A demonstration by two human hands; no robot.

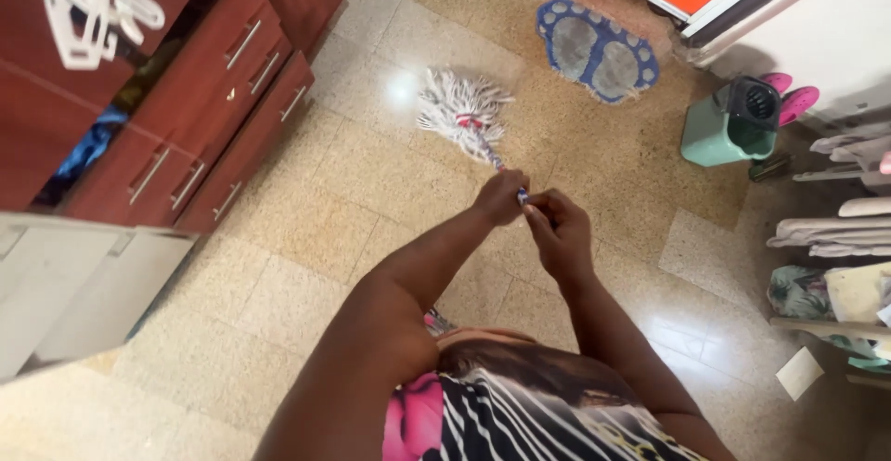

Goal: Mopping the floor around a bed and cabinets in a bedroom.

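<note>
Both my hands grip the top of a mop handle in front of me. My left hand (501, 197) is closed round it just above my right hand (560, 231), which is also closed on it. The handle runs away from me down to a white string mop head (461, 108) with a red middle, spread flat on the speckled beige tiled floor (306, 229). Most of the thin handle is hidden by my hands.
A red-brown chest of drawers (213, 99) with metal handles stands at the left, white hangers (88, 6) above it. A blue paw-pattern mat (596, 50) lies beyond the mop. A green mop bucket (733, 122) and pink slippers (794, 97) sit right, folded cloths (835, 233) beyond.
</note>
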